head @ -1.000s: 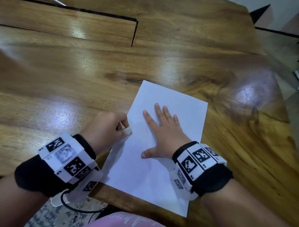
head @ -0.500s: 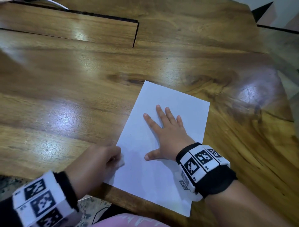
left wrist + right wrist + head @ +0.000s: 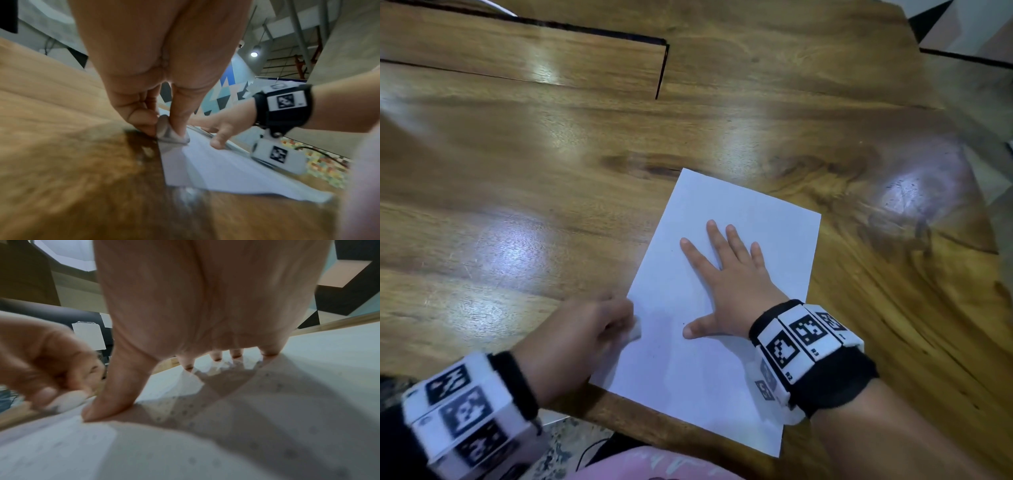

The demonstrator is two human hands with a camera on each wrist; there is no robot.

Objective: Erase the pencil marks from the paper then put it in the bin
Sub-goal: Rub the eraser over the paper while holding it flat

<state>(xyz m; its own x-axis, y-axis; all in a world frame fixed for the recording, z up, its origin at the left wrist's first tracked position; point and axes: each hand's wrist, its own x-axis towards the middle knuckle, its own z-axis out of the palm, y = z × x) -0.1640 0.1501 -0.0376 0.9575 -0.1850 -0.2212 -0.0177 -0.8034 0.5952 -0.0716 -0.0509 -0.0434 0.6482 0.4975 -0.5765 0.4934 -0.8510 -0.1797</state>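
The paper (image 3: pixel 726 308), thin, light and floppy, lies on the surface (image 3: pixel 517 205) pinned by the flat, spread right hand (image 3: pixel 732 284); at its 9 o'clock edge the left hand (image 3: pixel 582 339) pinches an eraser (image 3: pixel 635 330); lift by an edge

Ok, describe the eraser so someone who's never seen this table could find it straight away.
Start at the wooden table and find the white sheet of paper near its front edge. On the sheet's left edge, the left hand pinches a small white block: the eraser. The right hand lies flat on the paper and holds nothing.
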